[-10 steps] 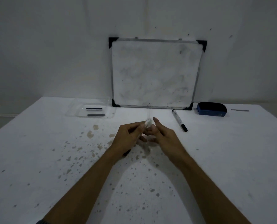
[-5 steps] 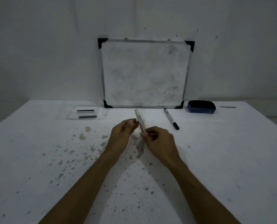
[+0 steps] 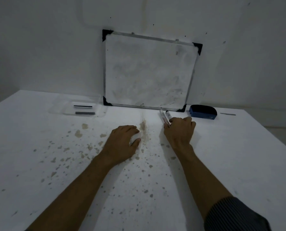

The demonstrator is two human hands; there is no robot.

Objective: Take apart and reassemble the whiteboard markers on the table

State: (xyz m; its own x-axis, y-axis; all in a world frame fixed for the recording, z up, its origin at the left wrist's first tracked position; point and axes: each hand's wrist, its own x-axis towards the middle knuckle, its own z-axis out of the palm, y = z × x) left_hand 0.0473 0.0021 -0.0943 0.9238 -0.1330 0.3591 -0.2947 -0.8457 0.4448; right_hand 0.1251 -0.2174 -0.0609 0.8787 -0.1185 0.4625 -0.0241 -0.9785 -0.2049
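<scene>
My right hand [image 3: 180, 130] lies low on the table at the right, its fingertips closed on the lower end of a white marker with red print [image 3: 164, 118]. This marker lies on the table pointing toward the whiteboard. A second marker [image 3: 168, 114] with a black tip lies right beside it, partly hidden under my fingers. My left hand [image 3: 123, 140] rests palm down near the middle of the table, fingers loosely curled, thumb apart, with nothing visible in it.
A smudged whiteboard [image 3: 149, 72] leans on the wall at the back. A blue eraser [image 3: 203, 111] sits to its right. A clear tray [image 3: 62, 109] at the back left holds a black rod [image 3: 83, 106] and a grey rod [image 3: 85, 113]. The table [image 3: 38, 164] is stained.
Both hands dropped from holding the marker upright together. My right hand carried it right and laid it beside the other marker. My left hand let go and settled on the table.
</scene>
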